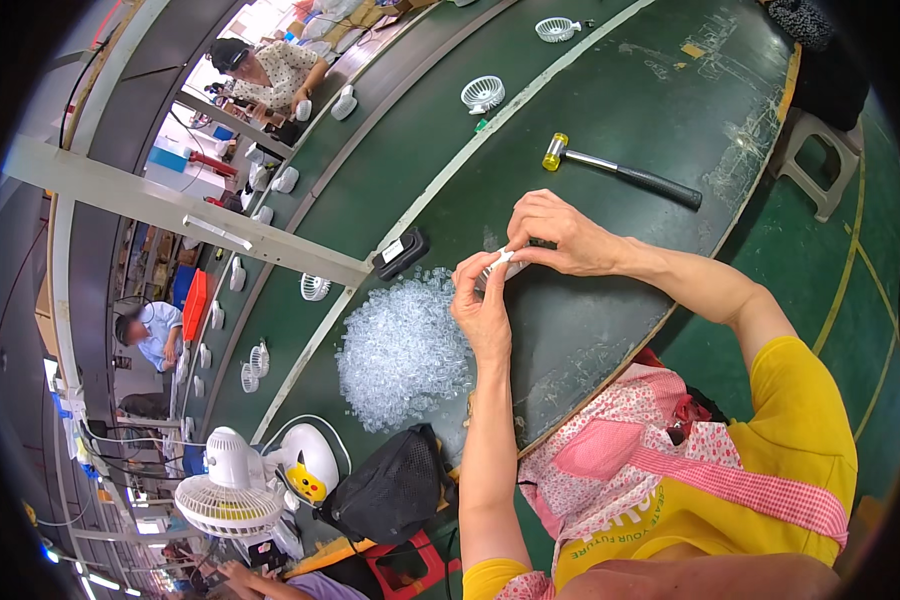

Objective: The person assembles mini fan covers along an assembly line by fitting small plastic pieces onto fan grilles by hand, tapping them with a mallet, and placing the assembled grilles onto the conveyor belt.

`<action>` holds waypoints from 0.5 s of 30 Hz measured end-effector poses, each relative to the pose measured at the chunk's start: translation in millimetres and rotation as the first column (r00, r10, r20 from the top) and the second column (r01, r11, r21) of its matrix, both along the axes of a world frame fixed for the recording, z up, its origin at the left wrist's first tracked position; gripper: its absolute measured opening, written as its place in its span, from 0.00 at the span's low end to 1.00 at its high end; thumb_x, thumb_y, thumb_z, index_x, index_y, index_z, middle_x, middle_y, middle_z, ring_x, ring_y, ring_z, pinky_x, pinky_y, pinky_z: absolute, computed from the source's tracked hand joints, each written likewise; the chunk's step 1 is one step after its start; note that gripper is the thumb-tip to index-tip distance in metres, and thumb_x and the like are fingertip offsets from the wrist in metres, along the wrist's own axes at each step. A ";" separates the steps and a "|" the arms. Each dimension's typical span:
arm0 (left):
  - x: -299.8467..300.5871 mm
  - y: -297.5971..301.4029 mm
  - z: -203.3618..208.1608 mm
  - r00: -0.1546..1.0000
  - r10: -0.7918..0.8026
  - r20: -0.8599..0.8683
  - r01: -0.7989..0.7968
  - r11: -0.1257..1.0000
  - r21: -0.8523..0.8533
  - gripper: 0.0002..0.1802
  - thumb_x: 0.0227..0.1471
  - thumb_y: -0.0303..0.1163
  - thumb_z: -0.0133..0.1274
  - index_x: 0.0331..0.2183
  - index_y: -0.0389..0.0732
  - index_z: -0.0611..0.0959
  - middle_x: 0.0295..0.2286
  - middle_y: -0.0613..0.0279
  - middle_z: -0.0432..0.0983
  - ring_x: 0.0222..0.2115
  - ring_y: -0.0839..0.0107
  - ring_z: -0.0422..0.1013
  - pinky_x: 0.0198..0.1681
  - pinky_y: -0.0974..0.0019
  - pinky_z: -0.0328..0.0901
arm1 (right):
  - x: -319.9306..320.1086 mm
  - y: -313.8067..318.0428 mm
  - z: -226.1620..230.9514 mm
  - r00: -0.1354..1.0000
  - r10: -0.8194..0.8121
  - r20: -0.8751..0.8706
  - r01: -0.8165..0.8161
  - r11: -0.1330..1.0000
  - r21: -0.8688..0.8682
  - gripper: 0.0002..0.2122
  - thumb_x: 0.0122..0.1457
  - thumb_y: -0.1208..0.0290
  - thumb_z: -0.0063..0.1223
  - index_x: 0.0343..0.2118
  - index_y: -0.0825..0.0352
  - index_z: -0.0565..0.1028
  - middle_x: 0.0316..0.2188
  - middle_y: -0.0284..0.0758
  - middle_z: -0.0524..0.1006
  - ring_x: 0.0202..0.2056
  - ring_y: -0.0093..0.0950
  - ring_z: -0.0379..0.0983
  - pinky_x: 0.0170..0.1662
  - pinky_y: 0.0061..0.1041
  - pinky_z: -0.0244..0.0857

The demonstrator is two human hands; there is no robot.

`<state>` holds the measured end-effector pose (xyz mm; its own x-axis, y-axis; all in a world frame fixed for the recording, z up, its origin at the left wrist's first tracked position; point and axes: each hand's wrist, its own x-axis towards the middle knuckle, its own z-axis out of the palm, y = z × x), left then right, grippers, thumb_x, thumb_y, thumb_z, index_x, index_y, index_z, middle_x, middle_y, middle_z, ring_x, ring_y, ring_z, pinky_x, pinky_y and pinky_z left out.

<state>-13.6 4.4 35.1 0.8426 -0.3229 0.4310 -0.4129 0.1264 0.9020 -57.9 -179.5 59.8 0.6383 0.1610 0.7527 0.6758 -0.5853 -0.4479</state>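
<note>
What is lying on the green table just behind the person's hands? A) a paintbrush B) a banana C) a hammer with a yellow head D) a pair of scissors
C: a hammer with a yellow head and a black grip lies on the green table, beyond the left hand and right hand, which pinch a small white part.

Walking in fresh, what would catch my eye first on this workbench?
Probably the two hands meeting over the dark green bench: the left hand and right hand pinch a small white part between them. Just left of them lies a glittering heap of clear plastic bits. Farther up the bench rests a mallet with a yellow head and black grip.
</note>
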 end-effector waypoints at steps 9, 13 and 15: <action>1.7 -3.2 0.6 0.981 0.108 0.161 -0.121 0.990 0.070 0.09 0.53 0.22 0.57 0.38 0.38 0.81 0.40 0.62 0.74 0.43 0.73 0.69 0.49 0.69 0.63 | 1.0 7.8 -2.9 0.997 -0.053 -0.053 0.056 0.996 0.075 0.05 0.53 0.76 0.61 0.29 0.67 0.75 0.30 0.35 0.73 0.36 0.31 0.70 0.46 0.31 0.62; 5.6 -6.1 -9.3 0.938 0.262 0.228 -0.294 0.949 0.118 0.23 0.55 0.26 0.54 0.53 0.38 0.72 0.52 0.53 0.66 0.56 0.59 0.61 0.59 0.59 0.56 | 23.7 7.1 -12.0 0.963 -0.033 -0.268 0.148 0.895 0.421 0.05 0.59 0.76 0.54 0.33 0.71 0.72 0.29 0.33 0.73 0.32 0.21 0.71 0.35 0.23 0.67; 7.8 -9.5 -23.7 0.957 0.259 0.131 -0.275 0.953 0.125 0.20 0.59 0.30 0.51 0.52 0.37 0.73 0.49 0.56 0.70 0.48 0.66 0.66 0.51 0.66 0.62 | 50.0 -8.5 -24.1 0.939 0.061 -0.338 0.170 0.773 0.611 0.06 0.62 0.72 0.52 0.36 0.69 0.70 0.28 0.29 0.73 0.30 0.16 0.70 0.32 0.17 0.67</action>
